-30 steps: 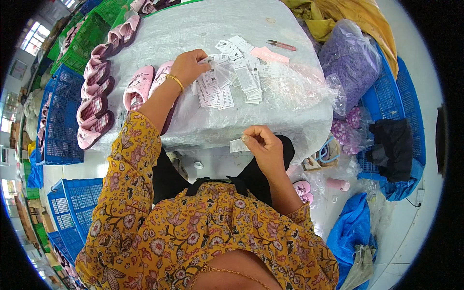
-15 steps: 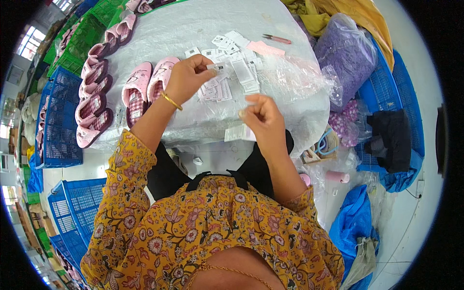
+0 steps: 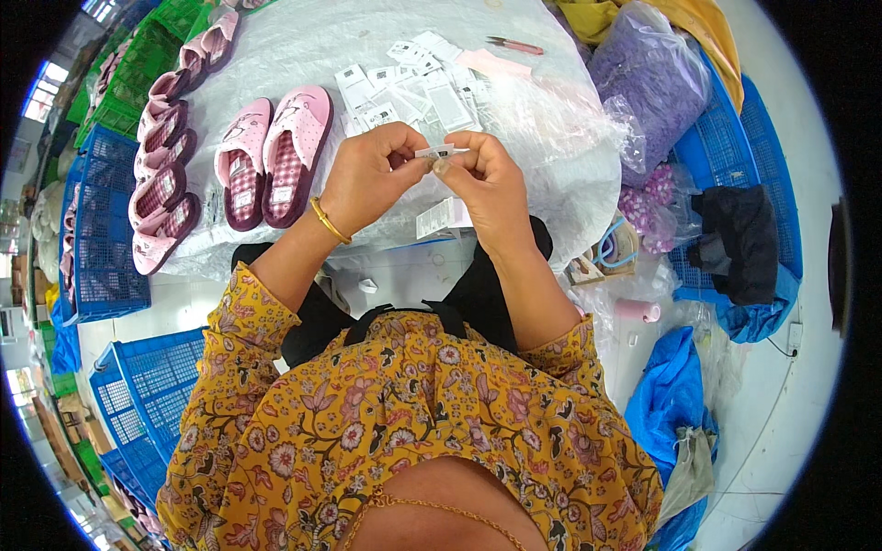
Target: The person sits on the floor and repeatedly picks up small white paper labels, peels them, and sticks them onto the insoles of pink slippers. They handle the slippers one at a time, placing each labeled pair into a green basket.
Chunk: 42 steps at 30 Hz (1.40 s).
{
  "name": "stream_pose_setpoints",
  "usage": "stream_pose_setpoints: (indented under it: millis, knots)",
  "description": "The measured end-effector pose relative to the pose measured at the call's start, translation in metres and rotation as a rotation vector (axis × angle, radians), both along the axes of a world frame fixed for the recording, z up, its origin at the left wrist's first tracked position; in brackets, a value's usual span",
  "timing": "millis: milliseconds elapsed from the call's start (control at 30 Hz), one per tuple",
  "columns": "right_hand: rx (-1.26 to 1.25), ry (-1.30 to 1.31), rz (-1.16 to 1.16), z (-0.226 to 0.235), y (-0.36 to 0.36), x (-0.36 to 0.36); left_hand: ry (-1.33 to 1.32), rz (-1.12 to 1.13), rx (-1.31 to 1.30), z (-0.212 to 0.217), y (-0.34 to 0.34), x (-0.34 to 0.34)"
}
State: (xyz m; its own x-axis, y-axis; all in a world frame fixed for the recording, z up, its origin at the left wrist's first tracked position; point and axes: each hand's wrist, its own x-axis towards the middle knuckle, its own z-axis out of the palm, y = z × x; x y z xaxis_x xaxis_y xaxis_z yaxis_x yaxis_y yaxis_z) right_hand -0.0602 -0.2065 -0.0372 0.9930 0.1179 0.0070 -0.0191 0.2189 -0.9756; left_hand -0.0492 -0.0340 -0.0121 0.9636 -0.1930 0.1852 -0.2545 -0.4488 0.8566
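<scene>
My left hand [image 3: 375, 174] and my right hand [image 3: 484, 181] meet over the near part of the table, thumbs and fingers pinched on one small white label [image 3: 435, 151] with dark print. Beyond them, many white paper labels [image 3: 450, 101] lie loosely spread and overlapping. Just below my hands, near the table's front edge, sits a stack of white labels [image 3: 439, 219]. To the left is a pair of pink slippers, the left slipper [image 3: 246, 138] and the right slipper [image 3: 303, 115] side by side, with dark red checked insoles.
More pink slippers [image 3: 165, 184] line the left edge of the plastic-covered table [image 3: 367, 37]. Thread snips [image 3: 514, 44] rest at the far right by a pale pink sheet [image 3: 493, 63]. Blue crates [image 3: 112, 230] stand left; a bag of purple material [image 3: 648, 78] is right.
My hands have come together, and my right hand now also grips the label that my left hand held. The slipper pair and table appear shifted slightly in view as my head moved.
</scene>
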Motion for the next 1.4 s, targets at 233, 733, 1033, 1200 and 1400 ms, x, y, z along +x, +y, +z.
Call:
stream_pose_setpoints:
  millis: [233, 733, 1033, 1200, 1400]
  knots:
    - [-0.020, -0.022, 0.012, -0.006, 0.001, -0.001, -0.153, -0.086, 0.199, 0.006, 0.002, -0.012]
    - [-0.538, -0.100, 0.150, -0.004, -0.001, -0.044, 0.047, -0.189, 0.033, -0.007, 0.042, -0.043]
    - [-0.326, 0.116, 0.284, 0.002, 0.042, -0.050, -0.081, -0.238, 0.015, -0.003, 0.079, -0.060]
    - [-0.341, 0.104, 0.427, 0.001, 0.048, -0.056, -0.493, -0.085, 0.826, 0.010, 0.180, -0.027]
    - [-0.296, 0.129, 0.441, 0.005, 0.067, -0.064, -0.758, -0.216, 1.184, -0.003, 0.244, 0.017]
